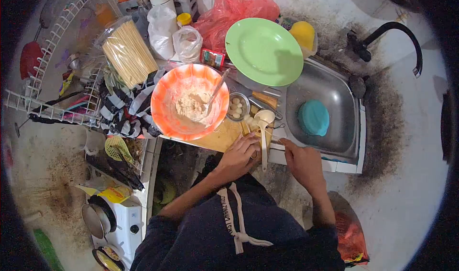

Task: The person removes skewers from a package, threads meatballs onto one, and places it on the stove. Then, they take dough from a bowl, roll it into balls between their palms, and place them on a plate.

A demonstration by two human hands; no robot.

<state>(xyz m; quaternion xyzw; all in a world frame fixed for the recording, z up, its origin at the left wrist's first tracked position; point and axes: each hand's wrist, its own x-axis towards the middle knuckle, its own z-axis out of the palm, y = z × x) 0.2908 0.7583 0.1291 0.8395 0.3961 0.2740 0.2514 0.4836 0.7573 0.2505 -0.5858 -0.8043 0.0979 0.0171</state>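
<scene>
The ladle [263, 136] lies partly over the board [222, 139], between the left hand [239, 154], loosely bent, and the curled right hand [303, 163]; whether either pinches something, I cannot tell. It seems light, stiff, best held by its handle [264, 156].

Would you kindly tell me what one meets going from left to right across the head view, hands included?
Bundle of skewers → orange bowl → left hand → white ladle → right hand → black faucet.
</scene>
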